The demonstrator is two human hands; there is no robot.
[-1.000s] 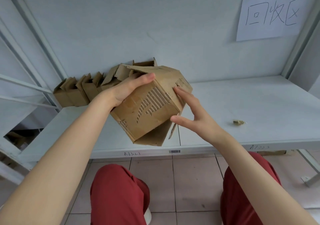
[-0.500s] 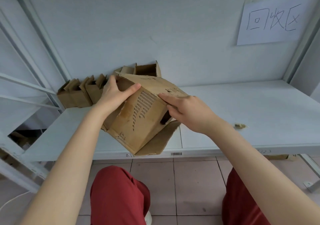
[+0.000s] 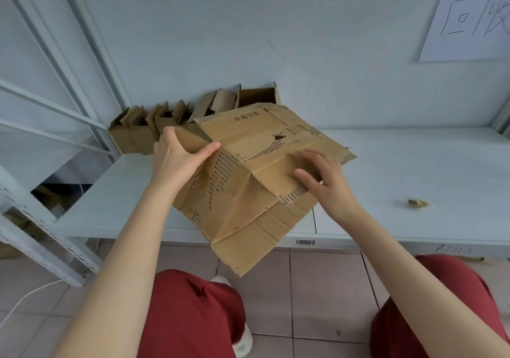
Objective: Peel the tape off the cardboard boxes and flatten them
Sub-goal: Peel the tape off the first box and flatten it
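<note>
Collapse is the change in the head view. The worn brown corrugated cardboard box [image 3: 256, 186], which a second ago was a tilted cube held up between both hands, is now folded down into a creased, nearly flat sheet. Its far part rests on the white metal shelf [image 3: 414, 164], and its near flap hangs out past the front edge above the tiled floor.

Half a second ago the right hand was reaching into the box's open side. Now the right hand [image 3: 328, 183] lies on top of the sheet with fingers spread and slightly bent, pressing the panel down. The left hand [image 3: 179, 156] has shifted from the box's upper face to its left edge, where it pinches a flap, thumb on top and fingers hidden behind.

The upper face shows torn streaks where the liner is stripped down to the fluting, and I can make out no tape on it. A small crumpled yellowish scrap [image 3: 417, 203] lies well off to the right on the shelf. It may be peeled tape, but it is too small to tell.

For the task, this box seems past peeling and nearly through flattening. A ridge rises along the fold near the left thumb, so one more press is probably needed. The row of small brown cardboard boxes [image 3: 154, 126] against the wall at the back left stands upright with flaps open, so most of the work looks undone.
</note>
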